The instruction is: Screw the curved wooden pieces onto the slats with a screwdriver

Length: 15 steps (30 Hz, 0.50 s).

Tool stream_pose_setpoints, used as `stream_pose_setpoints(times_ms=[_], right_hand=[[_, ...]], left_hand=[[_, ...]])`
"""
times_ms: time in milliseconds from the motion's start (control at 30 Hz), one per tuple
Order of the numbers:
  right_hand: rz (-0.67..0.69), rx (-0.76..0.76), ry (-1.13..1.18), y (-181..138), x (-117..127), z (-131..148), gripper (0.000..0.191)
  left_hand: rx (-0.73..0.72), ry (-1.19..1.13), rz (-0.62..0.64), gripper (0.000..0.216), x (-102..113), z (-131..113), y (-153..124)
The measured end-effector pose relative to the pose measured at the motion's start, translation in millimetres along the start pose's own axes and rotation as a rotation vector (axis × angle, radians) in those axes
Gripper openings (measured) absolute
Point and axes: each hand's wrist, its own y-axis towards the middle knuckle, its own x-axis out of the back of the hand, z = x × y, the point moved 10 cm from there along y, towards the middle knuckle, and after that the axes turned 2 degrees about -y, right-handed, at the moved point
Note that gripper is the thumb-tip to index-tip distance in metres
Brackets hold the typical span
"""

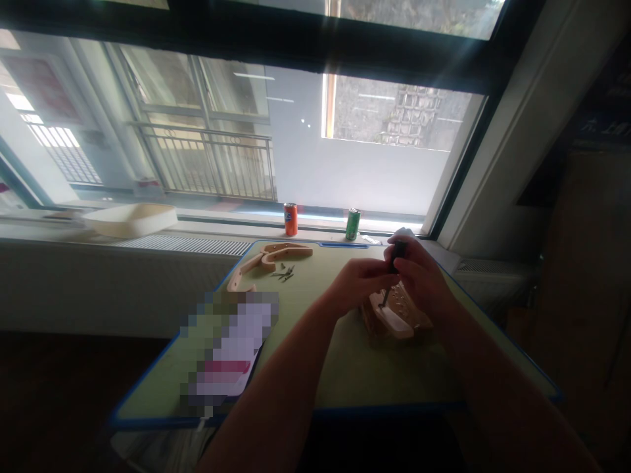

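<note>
Grip, left hand: left hand [357,282] has its fingers drawn together at the lower shaft of the screwdriver [397,252]; whether they pinch the shaft or a screw cannot be told.
Grip, right hand: right hand [419,279] is closed around the dark handle, with the tip angled down.
Workpiece: wooden assembly [394,323] lies on the table beneath both hands, with the tip meeting its top face.
Done: some pale parts look joined into this one block.
Left: curved wooden parts [276,255] and loose screws [284,272] lie well apart at the far left, so a fair share seems unassembled.
Surface: green table [345,374] with a blue rim; a pixelated sheet [227,348] covers its near left.
Room: white tray [131,219] on the sill at left, then an orange can [290,219] and a green can [352,224] before the wide window [296,144]; a dim wall stands at right.
</note>
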Motion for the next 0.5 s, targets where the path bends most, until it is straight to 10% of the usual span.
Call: stream_pose_setpoints(times_ms=[500], right_hand=[[-0.13, 0.14, -0.103, -4.3, 5.0, 10.1, 0.019]], left_hand=[[0.056, 0.203, 0.08, 0.035, 2.4, 8.0, -2.3]])
